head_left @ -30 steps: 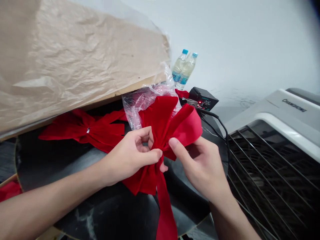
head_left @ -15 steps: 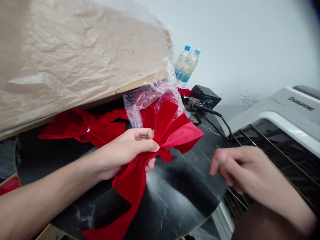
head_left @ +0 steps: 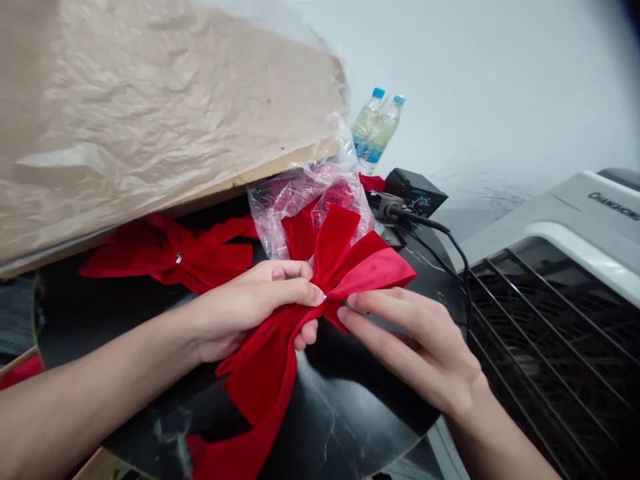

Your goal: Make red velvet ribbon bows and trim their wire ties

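Observation:
A red velvet bow (head_left: 340, 247) is held up over the table in my left hand (head_left: 280, 293). The thumb presses beside the small shiny piece at its gathered middle, and the fingers curl behind it. Fanned loops spread to the upper right, while long tails hang toward the lower left. My right hand (head_left: 420, 340) comes in from the right, its thumb and fingertips closed on the bow's ribbon just right of that middle. Another red bow (head_left: 165, 257), with a silver band at its centre, lies on the table to the left.
A round black marbled table (head_left: 345, 400) lies beneath. Behind are a plastic-covered box (head_left: 175, 100), a clear plastic bag (head_left: 270, 213) with red material, two bottles (head_left: 373, 133) and a black control box (head_left: 417, 193) with a cable (head_left: 445, 230). A white-and-black grilled appliance (head_left: 540, 230) stands right.
My right hand has moved left from beside the table and taken hold of the bow's ribbon near its middle. My left hand keeps its grip; the view has shifted slightly.

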Demonstrator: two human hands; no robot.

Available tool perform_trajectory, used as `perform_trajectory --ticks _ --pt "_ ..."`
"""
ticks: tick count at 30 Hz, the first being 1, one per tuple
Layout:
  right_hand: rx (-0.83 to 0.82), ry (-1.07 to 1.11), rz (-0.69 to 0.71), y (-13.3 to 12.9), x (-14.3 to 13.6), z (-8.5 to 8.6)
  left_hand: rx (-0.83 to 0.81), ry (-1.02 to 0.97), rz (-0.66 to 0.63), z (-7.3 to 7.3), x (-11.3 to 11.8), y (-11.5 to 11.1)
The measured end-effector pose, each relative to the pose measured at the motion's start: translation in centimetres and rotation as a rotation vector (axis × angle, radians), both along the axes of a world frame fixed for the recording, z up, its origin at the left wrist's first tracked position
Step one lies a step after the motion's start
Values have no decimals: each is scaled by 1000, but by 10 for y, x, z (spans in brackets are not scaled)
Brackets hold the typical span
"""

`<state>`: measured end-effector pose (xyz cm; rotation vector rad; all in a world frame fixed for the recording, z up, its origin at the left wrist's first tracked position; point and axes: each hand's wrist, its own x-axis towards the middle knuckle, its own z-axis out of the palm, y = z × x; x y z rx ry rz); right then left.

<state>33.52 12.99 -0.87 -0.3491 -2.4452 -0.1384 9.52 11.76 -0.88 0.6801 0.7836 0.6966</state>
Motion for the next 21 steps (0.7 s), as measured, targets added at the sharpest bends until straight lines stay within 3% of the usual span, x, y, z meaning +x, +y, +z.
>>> perform_trajectory --ticks 4,11,21 --pt "130 -95 45 -1 3 5 6 22 -24 -3 0 1" --pt "150 -235 113 2 -2 19 117 126 -8 -8 1 1" --pt "92 -322 25 1 -8 17 271 228 25 -8 -1 2"
